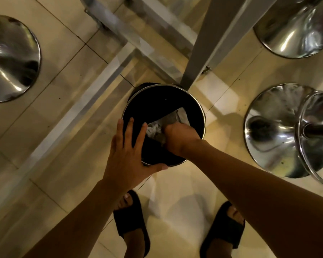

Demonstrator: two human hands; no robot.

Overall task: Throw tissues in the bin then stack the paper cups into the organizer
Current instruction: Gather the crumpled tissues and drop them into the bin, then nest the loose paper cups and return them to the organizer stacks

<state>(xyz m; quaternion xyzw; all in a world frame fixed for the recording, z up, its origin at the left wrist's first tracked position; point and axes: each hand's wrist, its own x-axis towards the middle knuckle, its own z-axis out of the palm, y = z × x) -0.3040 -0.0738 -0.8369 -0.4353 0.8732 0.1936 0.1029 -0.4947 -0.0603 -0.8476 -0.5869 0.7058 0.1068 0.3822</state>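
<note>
A round black bin (pixel 158 94) with a shiny metal rim stands on the tiled floor right below me. My right hand (pixel 179 138) reaches down into its mouth, fingers curled round crumpled white tissues (pixel 154 130); a flat grey piece of paper (pixel 173 118) lies just beyond them inside the bin. My left hand (pixel 127 157) is spread flat with straight fingers over the bin's left rim, thumb lying along the near edge. No paper cups or organizer are in view.
Chrome stool bases stand at the left (pixel 9 58), upper right (pixel 296 27) and right (pixel 287 131). A metal table leg (pixel 203 43) rises just behind the bin. My feet in black sandals (pixel 132 220) stand on the floor in front of it.
</note>
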